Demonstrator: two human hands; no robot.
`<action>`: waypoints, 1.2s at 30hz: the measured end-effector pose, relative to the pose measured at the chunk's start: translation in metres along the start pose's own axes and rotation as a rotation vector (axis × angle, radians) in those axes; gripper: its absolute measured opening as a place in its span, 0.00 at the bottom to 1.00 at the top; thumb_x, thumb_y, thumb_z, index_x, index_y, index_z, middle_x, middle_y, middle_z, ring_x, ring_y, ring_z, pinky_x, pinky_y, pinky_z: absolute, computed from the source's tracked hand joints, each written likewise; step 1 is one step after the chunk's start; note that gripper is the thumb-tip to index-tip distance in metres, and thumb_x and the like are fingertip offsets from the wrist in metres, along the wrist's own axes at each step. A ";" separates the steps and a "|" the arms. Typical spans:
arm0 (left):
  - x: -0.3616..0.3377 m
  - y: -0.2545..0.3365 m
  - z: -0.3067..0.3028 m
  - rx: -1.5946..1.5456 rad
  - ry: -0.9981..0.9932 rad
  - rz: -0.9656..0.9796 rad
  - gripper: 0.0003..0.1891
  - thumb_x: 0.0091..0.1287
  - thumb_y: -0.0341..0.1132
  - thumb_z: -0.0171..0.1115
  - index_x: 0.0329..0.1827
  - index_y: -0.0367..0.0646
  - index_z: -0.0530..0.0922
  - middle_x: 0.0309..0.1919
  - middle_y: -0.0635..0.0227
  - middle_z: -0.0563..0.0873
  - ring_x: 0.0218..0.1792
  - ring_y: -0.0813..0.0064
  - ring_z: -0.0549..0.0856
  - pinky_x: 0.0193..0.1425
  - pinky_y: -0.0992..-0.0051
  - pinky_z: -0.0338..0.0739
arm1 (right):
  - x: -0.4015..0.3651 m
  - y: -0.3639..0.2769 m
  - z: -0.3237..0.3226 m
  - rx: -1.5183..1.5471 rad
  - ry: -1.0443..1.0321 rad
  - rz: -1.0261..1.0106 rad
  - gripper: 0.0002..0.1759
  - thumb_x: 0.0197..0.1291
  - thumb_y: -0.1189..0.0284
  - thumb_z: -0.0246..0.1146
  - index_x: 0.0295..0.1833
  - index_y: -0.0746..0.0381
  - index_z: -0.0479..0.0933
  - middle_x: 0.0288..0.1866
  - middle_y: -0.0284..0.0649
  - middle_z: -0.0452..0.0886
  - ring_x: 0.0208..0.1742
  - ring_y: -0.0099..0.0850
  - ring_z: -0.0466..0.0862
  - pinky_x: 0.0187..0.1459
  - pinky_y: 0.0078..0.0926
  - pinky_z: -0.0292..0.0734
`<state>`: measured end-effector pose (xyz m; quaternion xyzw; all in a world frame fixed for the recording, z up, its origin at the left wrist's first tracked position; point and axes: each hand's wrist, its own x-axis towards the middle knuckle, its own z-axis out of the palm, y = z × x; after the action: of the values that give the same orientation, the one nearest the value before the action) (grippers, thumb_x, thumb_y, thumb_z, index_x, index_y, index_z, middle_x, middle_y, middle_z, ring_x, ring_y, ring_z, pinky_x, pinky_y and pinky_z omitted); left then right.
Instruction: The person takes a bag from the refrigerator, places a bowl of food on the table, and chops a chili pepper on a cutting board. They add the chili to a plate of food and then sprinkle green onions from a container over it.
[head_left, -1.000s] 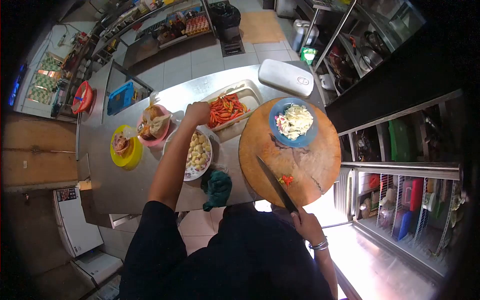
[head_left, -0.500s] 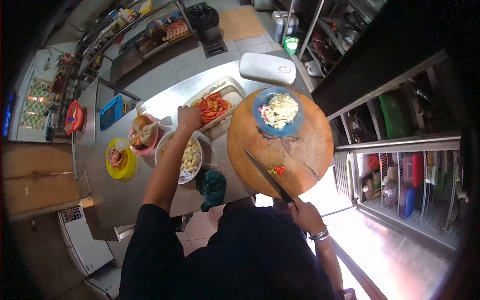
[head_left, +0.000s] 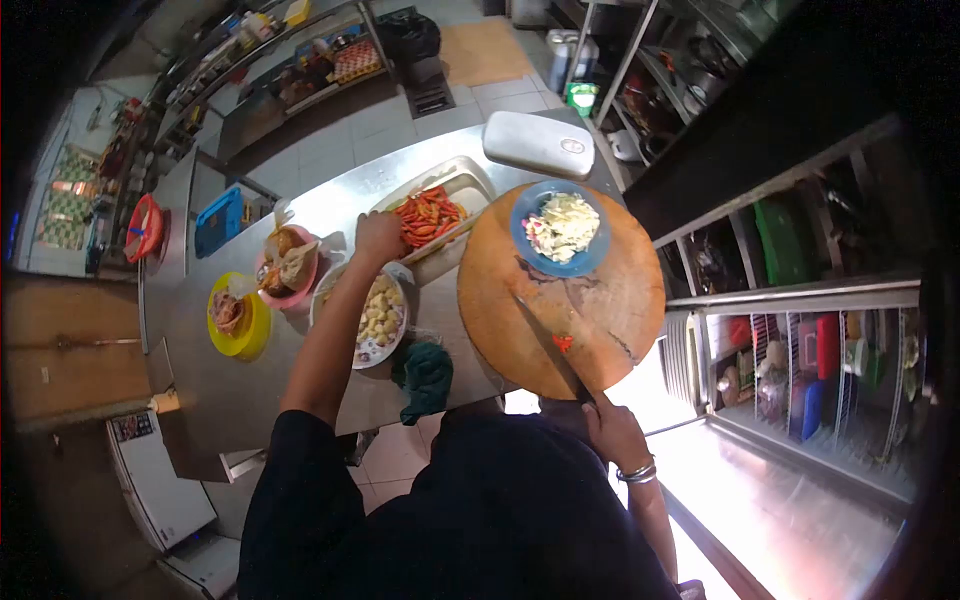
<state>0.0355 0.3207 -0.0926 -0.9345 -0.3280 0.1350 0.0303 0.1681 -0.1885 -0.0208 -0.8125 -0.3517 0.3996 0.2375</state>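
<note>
My right hand is closed round the handle of a long kitchen knife. Its blade lies over the near part of a round wooden chopping board. Small chopped red chilli pieces are beside the blade, on its right. My left hand is at the left end of an oblong pale tray of red chillies. Its fingers curl downward and the fingertips are hidden. Under my left forearm stands a white bowl of peeled, pale cloves. A blue bowl of pale shredded food sits on the board's far side.
A dark green cloth lies at the steel table's front edge. On the left are a yellow bowl and a pink bowl with bagged food. A closed metal box lies behind the board. An open fridge is on the right.
The knife has shifted right across the board, and the greenish pieces beside it have gone from view; a few red pieces still show. My left hand stays by the chilli tray.
</note>
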 end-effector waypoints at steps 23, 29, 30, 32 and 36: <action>0.073 0.023 0.039 -0.266 0.303 0.134 0.07 0.58 0.31 0.63 0.37 0.43 0.87 0.45 0.54 0.87 0.47 0.54 0.87 0.48 0.56 0.86 | 0.003 -0.002 0.016 -0.275 0.091 0.060 0.19 0.72 0.62 0.58 0.61 0.63 0.73 0.28 0.58 0.83 0.31 0.58 0.85 0.35 0.55 0.81; 0.063 0.022 0.030 -0.285 0.292 0.131 0.07 0.59 0.28 0.62 0.36 0.42 0.86 0.42 0.54 0.87 0.44 0.53 0.87 0.46 0.56 0.85 | 0.001 -0.015 0.009 -0.257 0.068 0.088 0.21 0.73 0.62 0.57 0.61 0.65 0.72 0.25 0.58 0.82 0.30 0.58 0.85 0.34 0.55 0.80; 0.054 0.021 0.025 -0.382 0.395 0.117 0.06 0.59 0.27 0.62 0.35 0.41 0.86 0.41 0.53 0.87 0.44 0.52 0.87 0.45 0.57 0.85 | -0.001 -0.007 0.012 -0.256 0.066 0.088 0.21 0.73 0.62 0.57 0.61 0.65 0.72 0.25 0.58 0.82 0.30 0.58 0.85 0.34 0.55 0.80; 0.030 0.020 0.000 -0.617 0.445 0.066 0.05 0.59 0.26 0.64 0.36 0.40 0.85 0.39 0.53 0.87 0.43 0.52 0.87 0.43 0.60 0.82 | 0.000 0.013 0.019 -0.320 0.107 -0.007 0.20 0.73 0.61 0.56 0.60 0.66 0.73 0.25 0.57 0.82 0.30 0.58 0.84 0.35 0.55 0.79; -0.057 0.054 -0.019 -1.005 0.356 0.127 0.07 0.59 0.27 0.67 0.40 0.40 0.86 0.38 0.54 0.88 0.40 0.51 0.86 0.45 0.60 0.81 | 0.002 -0.006 0.001 -0.169 0.025 0.012 0.19 0.74 0.61 0.55 0.59 0.65 0.73 0.25 0.57 0.82 0.31 0.58 0.84 0.36 0.56 0.78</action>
<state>0.0303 0.2438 -0.0688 -0.8602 -0.2847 -0.1978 -0.3739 0.1662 -0.1831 -0.0185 -0.8367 -0.3765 0.3595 0.1700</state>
